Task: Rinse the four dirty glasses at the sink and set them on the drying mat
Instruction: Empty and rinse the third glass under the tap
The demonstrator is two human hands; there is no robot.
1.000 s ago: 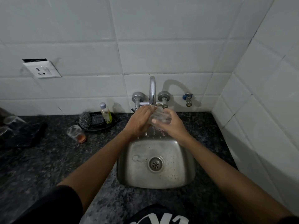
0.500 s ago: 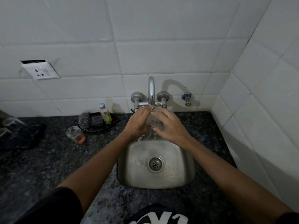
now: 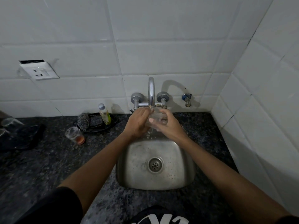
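Under the running tap (image 3: 151,92), my right hand (image 3: 168,126) grips a clear glass (image 3: 157,119) over the back of the steel sink (image 3: 155,165). My left hand (image 3: 137,125) is against the glass's left side, fingers curled at its rim. Water drips from the glass into the sink. A dirty glass (image 3: 74,135) with orange residue stands on the counter to the left. On the dark drying mat (image 3: 24,138) at far left, two clear glasses (image 3: 7,122) are partly cut off by the frame edge.
A black tray (image 3: 97,125) behind the dirty glass holds a steel scrubber, a sponge and a small soap bottle (image 3: 104,113). White tiled walls close the back and right side. A socket (image 3: 39,71) is on the wall at left. The counter is dark speckled granite.
Both hands have stayed under the tap with the glass, shifting it slightly. The view has tilted a little; nothing else on the counter has moved.
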